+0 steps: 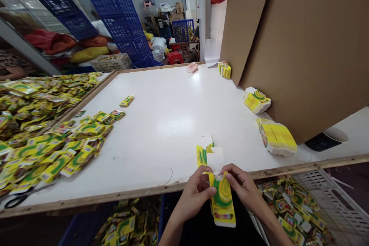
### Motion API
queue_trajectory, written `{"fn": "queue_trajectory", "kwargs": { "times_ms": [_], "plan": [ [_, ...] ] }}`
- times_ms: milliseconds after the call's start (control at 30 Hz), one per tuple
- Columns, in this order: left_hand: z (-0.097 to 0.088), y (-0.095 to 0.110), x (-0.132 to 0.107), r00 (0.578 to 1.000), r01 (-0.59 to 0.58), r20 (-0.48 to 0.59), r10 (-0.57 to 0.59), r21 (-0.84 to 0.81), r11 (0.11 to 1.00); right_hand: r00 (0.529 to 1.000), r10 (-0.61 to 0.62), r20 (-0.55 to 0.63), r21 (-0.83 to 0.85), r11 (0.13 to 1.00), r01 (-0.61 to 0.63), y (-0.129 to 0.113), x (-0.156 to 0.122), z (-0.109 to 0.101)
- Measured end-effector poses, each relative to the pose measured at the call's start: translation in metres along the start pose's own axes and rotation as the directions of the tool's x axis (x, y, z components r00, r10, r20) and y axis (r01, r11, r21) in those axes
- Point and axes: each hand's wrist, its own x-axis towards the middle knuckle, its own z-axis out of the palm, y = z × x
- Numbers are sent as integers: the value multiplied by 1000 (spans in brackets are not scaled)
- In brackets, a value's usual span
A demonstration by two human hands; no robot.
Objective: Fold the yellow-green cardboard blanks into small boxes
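Note:
A small yellow carton point(224, 201) with a green swirl hangs at the table's front edge, its white end flap raised. My left hand point(197, 192) pinches its upper left side between thumb and fingers. On the upper right side, my right hand point(241, 184) grips the same carton. Just beyond my fingers lie more yellow cartons point(201, 155) with white flaps, partly hidden by the held one. Whether anything is inside the held carton I cannot tell.
Stacks of flat cartons point(276, 136) stand by cardboard sheets point(305, 46) at right, near a dark cup point(325, 139). Filled packs point(83, 132) pile up at left, with scissors point(21, 198) at the front edge. Below are a blue crate point(86, 226) and a white basket point(340, 200).

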Motion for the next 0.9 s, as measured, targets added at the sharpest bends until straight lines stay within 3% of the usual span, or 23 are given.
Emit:
{"fn": "queue_trajectory", "kwargs": {
  "times_ms": [67, 167, 300, 400, 533, 733, 900],
  "plan": [
    [3, -3, 0, 1000, 4, -4, -4, -15, 1000, 999, -27, -35, -65, 998, 24, 1, 0, -1],
    [6, -3, 0, 1000, 0, -20, 0, 4, 1000, 988, -46, -145, -12, 999, 45, 3, 0, 2],
    [4, -2, 2, 998, -5, -54, 12, 135, 991, 970, -110, -216, -11, 994, 110, 1, 1, 0],
    [1, -5, 2, 984, -15, -163, 70, 316, 949, 973, -151, -174, -96, 986, 136, -4, 1, -6],
    [3, -10, 3, 977, -6, -189, 98, 438, 899, 998, 54, -18, -46, 997, -54, -4, 3, -4],
    [2, -9, 5, 990, -11, -127, 58, 340, 940, 995, 93, -42, -173, 980, -99, -2, 7, 2],
    [-1, -9, 5, 993, -5, -116, 35, 250, 968, 995, 94, 32, -122, 988, -89, -6, 5, 0]
  ]
}}
